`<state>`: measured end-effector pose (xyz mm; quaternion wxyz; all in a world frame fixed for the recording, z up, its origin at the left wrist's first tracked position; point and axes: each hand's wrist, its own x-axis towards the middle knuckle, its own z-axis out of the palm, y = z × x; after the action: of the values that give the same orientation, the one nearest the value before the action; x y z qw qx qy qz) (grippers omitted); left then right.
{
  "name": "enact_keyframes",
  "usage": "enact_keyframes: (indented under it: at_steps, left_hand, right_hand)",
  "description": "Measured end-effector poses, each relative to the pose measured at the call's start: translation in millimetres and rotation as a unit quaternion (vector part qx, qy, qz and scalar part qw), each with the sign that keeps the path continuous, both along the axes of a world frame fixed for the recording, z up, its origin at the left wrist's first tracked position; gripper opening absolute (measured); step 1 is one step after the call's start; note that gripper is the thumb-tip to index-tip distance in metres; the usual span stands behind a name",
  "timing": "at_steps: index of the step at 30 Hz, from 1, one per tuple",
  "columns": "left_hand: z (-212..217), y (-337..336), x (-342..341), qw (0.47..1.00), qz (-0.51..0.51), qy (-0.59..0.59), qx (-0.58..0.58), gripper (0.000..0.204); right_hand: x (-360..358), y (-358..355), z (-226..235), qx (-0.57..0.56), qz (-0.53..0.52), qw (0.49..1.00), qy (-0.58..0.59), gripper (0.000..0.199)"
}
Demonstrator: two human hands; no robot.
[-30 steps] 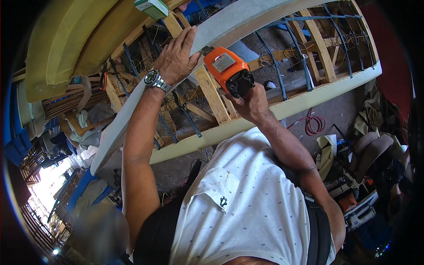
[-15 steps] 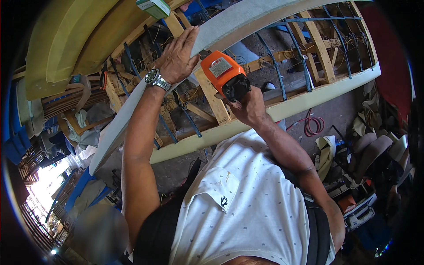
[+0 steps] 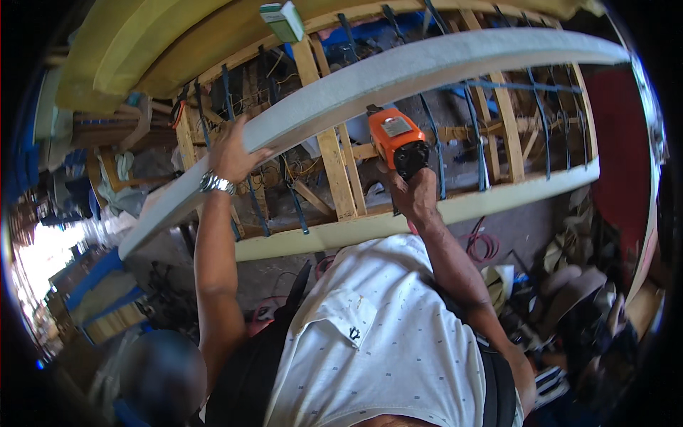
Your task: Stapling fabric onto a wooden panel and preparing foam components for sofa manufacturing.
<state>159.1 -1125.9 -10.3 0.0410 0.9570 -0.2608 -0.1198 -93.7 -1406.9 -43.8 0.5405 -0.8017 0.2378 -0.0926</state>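
A long, curved pale grey strip (image 3: 356,82) lies slantwise across a wooden frame (image 3: 329,174). My left hand (image 3: 233,155), with a metal watch at the wrist, lies on the strip's left part. Its fingers are stretched out and the thumb stands apart. My right hand (image 3: 414,196) is wrapped round the handle of an orange staple gun (image 3: 393,132) with a black rear end. The gun's nose is close to the strip's near edge; whether it touches, I cannot tell. Dark webbing straps (image 3: 434,135) run across the frame beneath.
A pale padded rail (image 3: 491,196) forms the frame's near side. A small green and white box (image 3: 283,23) sits on the far rail, before large yellow curved pieces (image 3: 142,35). A red hose (image 3: 484,245) coils on the floor. A dark red panel (image 3: 615,142) stands at right.
My left hand has moved leftward and nearer along the strip. The staple gun in my right hand has shifted slightly right and nearer in the view. The view itself has also shifted.
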Motion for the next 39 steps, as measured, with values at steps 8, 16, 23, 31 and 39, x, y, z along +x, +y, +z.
enact_keyframes:
  at_steps: [8,16,23,31,39]
  left_hand:
    - [-13,75,-7,0.990,0.089,-0.111,-0.005,0.091]
    - [-1,103,13,0.997,0.016,-0.061,-0.042,0.090]
    - [-33,17,118,0.906,-0.045,0.390,-0.159,0.092]
    - [-60,-145,136,0.880,-0.126,0.448,-0.099,0.075]
    - [-44,-122,66,0.919,-0.263,0.220,-0.192,0.063]
  right_hand:
    - [32,17,-8,0.127,-0.031,0.991,0.018,0.027]
    - [43,73,17,-0.012,-0.005,0.999,0.042,0.028]
    - [53,103,9,-0.021,-0.023,0.997,0.068,0.038]
    - [60,84,-11,0.017,-0.043,0.998,0.037,0.042]
    - [44,63,-38,0.128,-0.049,0.990,0.010,0.036]
